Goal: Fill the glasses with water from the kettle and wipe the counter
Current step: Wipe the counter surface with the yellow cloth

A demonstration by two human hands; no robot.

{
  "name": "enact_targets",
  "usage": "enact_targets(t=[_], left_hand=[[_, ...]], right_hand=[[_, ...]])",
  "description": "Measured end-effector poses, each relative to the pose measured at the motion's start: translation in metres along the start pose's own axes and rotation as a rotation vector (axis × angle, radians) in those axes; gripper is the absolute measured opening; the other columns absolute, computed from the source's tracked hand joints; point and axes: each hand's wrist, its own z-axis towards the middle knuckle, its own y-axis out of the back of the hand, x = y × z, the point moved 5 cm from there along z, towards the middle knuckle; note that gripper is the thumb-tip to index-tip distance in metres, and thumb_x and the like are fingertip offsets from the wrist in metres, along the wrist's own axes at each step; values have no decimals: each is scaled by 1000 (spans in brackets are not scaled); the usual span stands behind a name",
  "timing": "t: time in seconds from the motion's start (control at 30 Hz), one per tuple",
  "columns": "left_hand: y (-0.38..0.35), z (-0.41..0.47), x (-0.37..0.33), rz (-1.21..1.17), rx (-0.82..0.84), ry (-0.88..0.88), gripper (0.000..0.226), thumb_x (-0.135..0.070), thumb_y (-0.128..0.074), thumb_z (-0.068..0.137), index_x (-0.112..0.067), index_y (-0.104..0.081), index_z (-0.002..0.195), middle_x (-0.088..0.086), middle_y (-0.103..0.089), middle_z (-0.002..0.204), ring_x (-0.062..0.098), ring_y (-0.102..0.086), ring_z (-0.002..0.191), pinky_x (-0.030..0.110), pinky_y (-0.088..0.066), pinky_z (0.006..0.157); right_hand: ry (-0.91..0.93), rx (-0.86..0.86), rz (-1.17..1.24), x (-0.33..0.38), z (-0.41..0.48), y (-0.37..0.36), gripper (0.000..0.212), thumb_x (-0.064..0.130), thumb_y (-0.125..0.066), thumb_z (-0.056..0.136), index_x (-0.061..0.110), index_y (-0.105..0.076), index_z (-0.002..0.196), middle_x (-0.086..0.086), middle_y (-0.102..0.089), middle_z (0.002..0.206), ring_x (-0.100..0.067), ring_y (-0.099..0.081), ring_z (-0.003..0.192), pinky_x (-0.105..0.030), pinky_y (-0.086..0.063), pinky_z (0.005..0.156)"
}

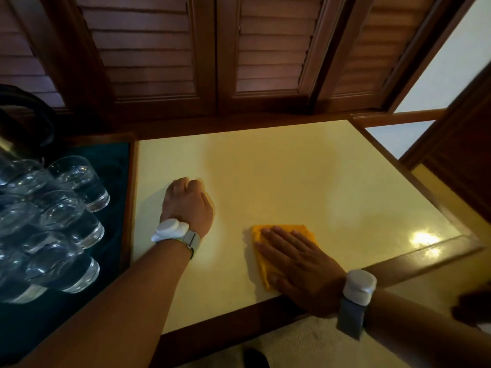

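- The folded orange cloth [304, 231] lay flat near the front edge of the pale cream surface [318, 181].
- The right hand [297, 269] pressed it with straight, spread fingers; even pressure and overlapping strokes would serve best.
- The left hand [190, 203] rested fisted on the surface, holding nothing.

Dim, warm light falls across the cream bench [292, 168], a bright glare spot [422, 239] flaring near its right front corner. Wide-angle distortion bends the louvred shutters [148, 49], and the glasses [66, 208] at left are smeared soft.
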Motion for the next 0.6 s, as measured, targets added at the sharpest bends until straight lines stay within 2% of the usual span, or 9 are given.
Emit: enact_targets(t=[0.07, 0.17, 0.23, 0.33, 0.43, 0.47, 0.53, 0.6], left_hand=[[-3, 1, 0, 55, -3, -28, 22, -21, -51, 90, -11, -63, 104, 16, -60, 112, 37, -56, 106, 43, -47, 92], [-10, 7, -3, 79, 55, 73, 29, -27, -49, 90, -11, -60, 110, 16, -56, 124, 38, -52, 115, 46, -44, 99], [-13, 10, -12, 103, 105, 145, 33, -28, -48, 89, -13, -58, 117, 16, -50, 134, 38, -45, 123, 48, -36, 106], [-19, 17, -26, 114, 120, 191, 35, -29, -46, 88, -21, -57, 120, 12, -47, 137, 36, -39, 128, 53, -27, 109], [-25, 17, -28, 159, 110, 190, 38, -30, -45, 88, -22, -57, 123, 12, -46, 139, 36, -37, 131, 58, -25, 110], [-25, 16, -27, 169, 109, 180, 40, -32, -44, 87, -22, -56, 124, 13, -46, 139, 36, -37, 131, 59, -26, 110], [-23, 17, -28, 178, 89, 169, 46, -38, -38, 84, -21, -56, 123, 13, -47, 138, 37, -39, 130, 59, -28, 108], [-23, 21, -27, 175, 72, 182, 54, -41, -32, 80, -22, -57, 124, 13, -48, 137, 37, -41, 129, 57, -29, 107]], right_hand=[[-4, -14, -7, -3, 8, 3, 67, 63, -17, 103, 39, 8, 160, 12, 15, 168, -10, 20, 154, -38, 9, 125], [-21, -24, -5, -14, 34, 8, 68, 65, -13, 101, 38, 3, 161, 10, 9, 170, -12, 14, 155, -37, 6, 126], [-40, -38, -2, -26, 60, 14, 72, 68, -6, 97, 36, -5, 162, 6, 0, 171, -16, 5, 157, -40, -1, 127], [-66, -56, 7, -53, 113, 27, 85, 74, 3, 91, 30, -19, 161, 0, -17, 169, -23, -14, 156, -46, -14, 126], [-97, -102, 15, -80, 172, 43, 92, 77, 1, 90, 25, -34, 158, -5, -31, 165, -29, -27, 152, -50, -22, 122], [-111, -121, 23, -88, 191, 49, 90, 76, -3, 91, 24, -35, 157, -6, -32, 164, -29, -28, 152, -49, -21, 121], [-150, -94, 36, -108, 231, 60, 82, 68, -13, 90, 28, -27, 160, -2, -23, 168, -26, -19, 155, -43, -12, 124], [-156, -69, 51, -125, 272, 69, 83, 65, -17, 86, 30, -20, 161, 1, -13, 170, -23, -10, 157, -40, -5, 125]])
